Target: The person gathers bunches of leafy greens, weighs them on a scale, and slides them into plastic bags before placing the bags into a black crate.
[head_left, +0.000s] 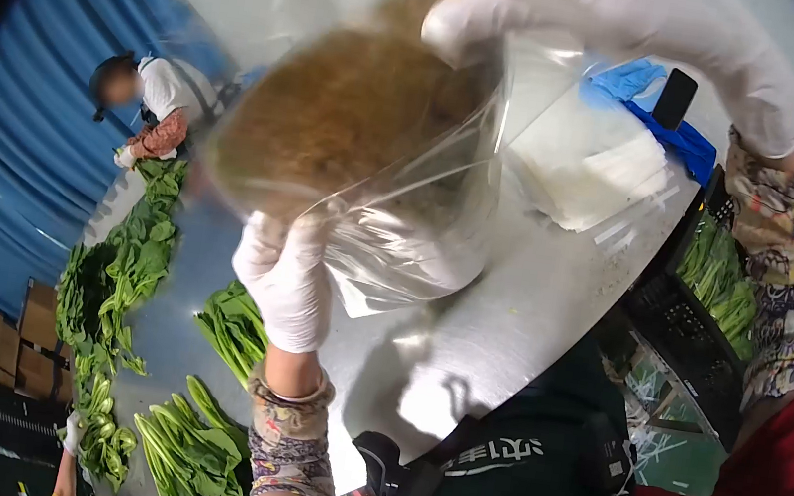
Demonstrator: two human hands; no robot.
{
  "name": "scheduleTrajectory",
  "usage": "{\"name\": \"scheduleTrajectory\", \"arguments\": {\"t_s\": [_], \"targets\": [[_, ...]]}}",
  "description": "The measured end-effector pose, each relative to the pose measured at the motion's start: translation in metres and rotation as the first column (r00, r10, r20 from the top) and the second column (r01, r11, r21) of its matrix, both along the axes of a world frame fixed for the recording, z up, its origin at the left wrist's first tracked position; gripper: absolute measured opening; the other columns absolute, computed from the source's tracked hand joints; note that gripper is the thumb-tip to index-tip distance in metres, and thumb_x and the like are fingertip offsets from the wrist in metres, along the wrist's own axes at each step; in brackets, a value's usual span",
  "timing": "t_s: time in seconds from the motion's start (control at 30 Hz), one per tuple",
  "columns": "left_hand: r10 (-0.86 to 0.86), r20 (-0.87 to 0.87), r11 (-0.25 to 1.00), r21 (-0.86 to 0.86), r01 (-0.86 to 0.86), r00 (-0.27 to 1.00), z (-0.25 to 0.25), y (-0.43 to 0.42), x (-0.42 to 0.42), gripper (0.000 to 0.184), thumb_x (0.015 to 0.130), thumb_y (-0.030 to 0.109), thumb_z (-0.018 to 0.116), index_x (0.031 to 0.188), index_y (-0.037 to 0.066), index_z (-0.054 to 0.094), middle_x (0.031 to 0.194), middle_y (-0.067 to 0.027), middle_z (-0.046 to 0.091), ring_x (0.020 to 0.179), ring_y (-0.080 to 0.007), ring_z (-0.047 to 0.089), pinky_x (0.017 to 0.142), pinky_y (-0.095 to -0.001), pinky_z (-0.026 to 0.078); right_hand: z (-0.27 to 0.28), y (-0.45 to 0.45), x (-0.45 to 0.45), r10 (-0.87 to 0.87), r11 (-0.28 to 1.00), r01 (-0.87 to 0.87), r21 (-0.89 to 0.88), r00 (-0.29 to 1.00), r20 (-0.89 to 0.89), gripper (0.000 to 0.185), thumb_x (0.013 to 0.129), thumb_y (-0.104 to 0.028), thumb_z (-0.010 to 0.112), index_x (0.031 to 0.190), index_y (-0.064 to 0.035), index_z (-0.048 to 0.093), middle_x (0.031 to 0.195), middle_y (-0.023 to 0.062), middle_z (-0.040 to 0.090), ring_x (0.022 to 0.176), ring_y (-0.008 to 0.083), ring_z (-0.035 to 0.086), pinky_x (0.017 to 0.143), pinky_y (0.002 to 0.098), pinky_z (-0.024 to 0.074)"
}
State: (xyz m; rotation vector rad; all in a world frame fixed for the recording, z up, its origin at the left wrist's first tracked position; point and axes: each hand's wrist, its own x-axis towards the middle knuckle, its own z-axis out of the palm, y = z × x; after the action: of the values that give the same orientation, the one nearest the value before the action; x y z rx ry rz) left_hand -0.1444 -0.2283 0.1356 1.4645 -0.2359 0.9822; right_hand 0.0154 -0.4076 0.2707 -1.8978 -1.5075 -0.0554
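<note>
A large brown item, blurred by motion, hangs over the metal table in a clear plastic bag. My left hand, in a white glove, pinches the bag's edge below the item. My right hand, gloved in white too, reaches over the item's upper end with curled fingers; what its fingertips touch is blurred. Beneath my right arm lies a stack of clear bags on the table. Bunches of leafy greens rest just below my left hand.
More greens line the table's far left side, where a co-worker bends over them. Another person's gloved hand shows at lower left. Cardboard boxes stand left. A phone, blue gloves and a black crate are at right.
</note>
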Motion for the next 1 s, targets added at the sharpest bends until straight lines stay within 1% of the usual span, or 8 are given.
{"name": "scheduleTrajectory", "arguments": {"t_s": [0.2, 0.33, 0.63, 0.8, 0.9, 0.93, 0.97, 1.0], "targets": [[0.172, -0.095, 0.985, 0.048, -0.168, 0.981, -0.006, 0.028, 0.013, 0.033, 0.090, 0.030, 0.060, 0.104, 0.000, 0.059, 0.091, -0.0019, 0.061, 0.082, -0.0096, 0.056, 0.076, -0.0264, 0.046, 0.001, -0.006, 0.012, -0.004, 1.000, 0.005, 0.030, 1.000, -0.004, 0.017, 0.081, -0.016, 0.067, 0.083, -0.0009, 0.061, 0.084, 0.0043, 0.059, 0.081, 0.0113, 0.054, 0.073, 0.0292, 0.0427], [-0.081, -0.151, 0.997, 0.004, 0.083, 0.985, -0.003, 0.040, 0.018, 0.071, 0.070, 0.017, 0.080, 0.129, -0.001, 0.045, 0.106, -0.0073, 0.062, 0.080, -0.0104, 0.057, 0.072, -0.0256, 0.048, 0.000, -0.009, 0.015, -0.012, 0.999, 0.013, 0.037, 0.999, -0.031, 0.017, 0.082, -0.016, 0.066, 0.087, -0.0007, 0.061, 0.088, 0.0049, 0.059, 0.084, 0.0117, 0.054, 0.076, 0.0292, 0.0429], [-0.204, -0.392, 0.977, -0.019, 0.213, 0.897, 0.021, 0.051, 0.082, 0.031, 0.086, 0.012, 0.062, 0.109, -0.009, 0.059, 0.106, -0.0139, 0.064, 0.097, -0.0212, 0.062, 0.088, -0.0305, 0.047, 0.007, -0.018, 0.025, -0.057, 0.990, 0.072, 0.123, 0.991, -0.123, 0.019, 0.085, -0.015, 0.063, 0.096, 0.0000, 0.061, 0.097, 0.0063, 0.061, 0.090, 0.0126, 0.056, 0.082, 0.0290, 0.0433], [-0.416, -0.271, 0.909, -0.112, 0.401, 0.868, 0.056, 0.086, 0.143, 0.040, 0.091, 0.017, 0.057, 0.120, -0.010, 0.050, 0.112, -0.0181, 0.061, 0.104, -0.0263, 0.060, 0.095, -0.0349, 0.047, 0.003, -0.023, 0.044, -0.110, 0.955, 0.171, 0.241, 0.963, -0.247, 0.022, 0.086, -0.015, 0.061, 0.102, 0.0003, 0.061, 0.101, 0.0071, 0.062, 0.093, 0.0130, 0.056, 0.085, 0.0289, 0.0435], [-0.308, -0.470, 0.818, 0.313, 0.482, 0.827, 0.070, 0.056, 0.117, 0.036, 0.094, 0.021, 0.051, 0.121, -0.002, 0.054, 0.117, -0.0141, 0.060, 0.105, -0.0230, 0.060, 0.094, -0.0318, 0.047, -0.007, -0.021, 0.069, -0.111, 0.897, 0.255, 0.362, 0.921, -0.374, 0.024, 0.087, -0.015, 0.060, 0.105, 0.0005, 0.061, 0.104, 0.0075, 0.062, 0.095, 0.0133, 0.057, 0.087, 0.0288, 0.0436], [-0.156, -0.155, 0.322, 0.925, 0.199, 0.976, 0.065, 0.049, 0.112, 0.034, 0.094, 0.021, 0.050, 0.124, 0.005, 0.055, 0.119, -0.0087, 0.061, 0.104, -0.0175, 0.059, 0.091, -0.0272, 0.048, -0.014, -0.017, 0.077, -0.104, 0.873, 0.281, 0.400, 0.906, -0.411, 0.024, 0.087, -0.015, 0.059, 0.106, 0.0006, 0.061, 0.105, 0.0077, 0.062, 0.096, 0.0134, 0.057, 0.088, 0.0288, 0.0437], [-0.263, -0.619, 0.543, 0.539, 0.644, 0.740, 0.042, 0.017, 0.084, 0.036, 0.091, 0.015, 0.051, 0.127, 0.007, 0.054, 0.120, -0.0059, 0.061, 0.106, -0.0160, 0.059, 0.093, -0.0266, 0.047, -0.025, -0.010, 0.085, -0.091, 0.845, 0.304, 0.439, 0.892, -0.443, 0.025, 0.088, -0.015, 0.059, 0.107, 0.0007, 0.061, 0.106, 0.0078, 0.062, 0.097, 0.0135, 0.057, 0.088, 0.0288, 0.0437], [-0.349, -0.686, 0.475, 0.457, 0.752, 0.638, 0.001, 0.002, 0.074, 0.048, 0.084, 0.003, 0.053, 0.131, 0.006, 0.048, 0.127, -0.0111, 0.055, 0.115, -0.0221, 0.054, 0.101, -0.0325, 0.041, -0.039, -0.002, 0.092, -0.085, 0.818, 0.329, 0.471, 0.880, -0.468, 0.025, 0.088, -0.015, 0.059, 0.108, 0.0007, 0.061, 0.107, 0.0080, 0.063, 0.098, 0.0136, 0.057, 0.089, 0.0288, 0.0438]]}}
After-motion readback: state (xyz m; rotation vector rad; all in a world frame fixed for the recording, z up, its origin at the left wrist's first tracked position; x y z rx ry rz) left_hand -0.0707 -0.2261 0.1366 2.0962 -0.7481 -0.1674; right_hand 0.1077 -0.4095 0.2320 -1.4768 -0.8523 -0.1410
